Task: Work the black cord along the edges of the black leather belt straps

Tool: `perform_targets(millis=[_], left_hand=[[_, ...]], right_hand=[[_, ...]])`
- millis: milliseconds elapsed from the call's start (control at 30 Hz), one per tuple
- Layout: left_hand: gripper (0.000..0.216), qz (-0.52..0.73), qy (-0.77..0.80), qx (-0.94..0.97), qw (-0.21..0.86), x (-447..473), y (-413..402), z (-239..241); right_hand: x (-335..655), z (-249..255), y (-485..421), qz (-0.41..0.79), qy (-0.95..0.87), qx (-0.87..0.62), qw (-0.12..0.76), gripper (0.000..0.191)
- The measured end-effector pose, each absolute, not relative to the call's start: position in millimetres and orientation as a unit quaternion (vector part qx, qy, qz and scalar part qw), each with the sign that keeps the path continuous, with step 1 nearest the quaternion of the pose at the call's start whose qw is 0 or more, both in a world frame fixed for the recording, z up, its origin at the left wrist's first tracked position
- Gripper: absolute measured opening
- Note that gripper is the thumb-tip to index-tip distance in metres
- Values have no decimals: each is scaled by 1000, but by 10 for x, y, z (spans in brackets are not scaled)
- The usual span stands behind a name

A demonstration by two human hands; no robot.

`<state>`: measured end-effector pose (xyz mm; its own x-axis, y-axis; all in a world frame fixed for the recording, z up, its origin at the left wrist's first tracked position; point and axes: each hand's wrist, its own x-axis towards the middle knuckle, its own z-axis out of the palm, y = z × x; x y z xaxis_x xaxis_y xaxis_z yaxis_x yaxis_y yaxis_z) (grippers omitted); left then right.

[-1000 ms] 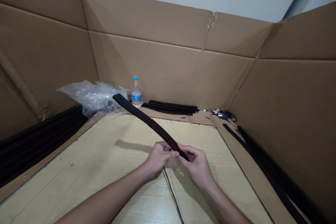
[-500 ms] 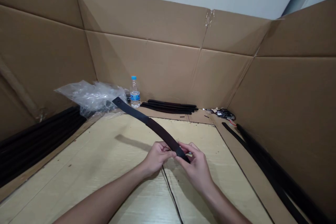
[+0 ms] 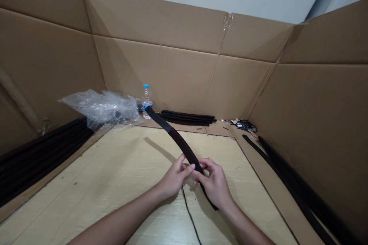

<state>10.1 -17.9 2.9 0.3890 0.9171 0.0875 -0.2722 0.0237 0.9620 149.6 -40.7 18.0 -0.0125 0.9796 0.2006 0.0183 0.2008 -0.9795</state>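
Above the wooden board, a curved dark strap [image 3: 181, 143] is held at a slant by both hands. It has a small hole near its far end and a browner, thicker-looking sleeve along its middle. My left hand [image 3: 176, 176] pinches the strap's left edge, thumb on top. On the opposite edge my right hand [image 3: 212, 180] is closed around it, and the near end sticks out below that palm. A thin black cord [image 3: 188, 212] runs down from beneath the left hand toward the front; its upper end is hidden by the fingers.
Cardboard walls [image 3: 161, 69] surround the pale board [image 3: 115, 187]. Along the back stand a crumpled plastic bag [image 3: 106, 107], a water bottle [image 3: 146, 97] and a pile of dark strips [image 3: 189, 118]. Long black strips [image 3: 37, 153] lie left, more strips [image 3: 287, 180] right, near tangled cords [image 3: 244, 124].
The strap has turned steeper, its far end moving right to in front of the bottle. More of its near end now shows below my right hand. Both hands stay close together.
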Motion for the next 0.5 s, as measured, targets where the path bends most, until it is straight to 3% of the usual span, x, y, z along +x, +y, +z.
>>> perform_targets(millis=[267, 500], left_hand=[[37, 527, 344, 523, 575, 124, -193, 112], [52, 553, 317, 440, 633, 153, -193, 167]], right_hand=[[1440, 195, -410, 509, -499, -446, 541, 32], [1373, 142, -423, 537, -463, -444, 548, 34]])
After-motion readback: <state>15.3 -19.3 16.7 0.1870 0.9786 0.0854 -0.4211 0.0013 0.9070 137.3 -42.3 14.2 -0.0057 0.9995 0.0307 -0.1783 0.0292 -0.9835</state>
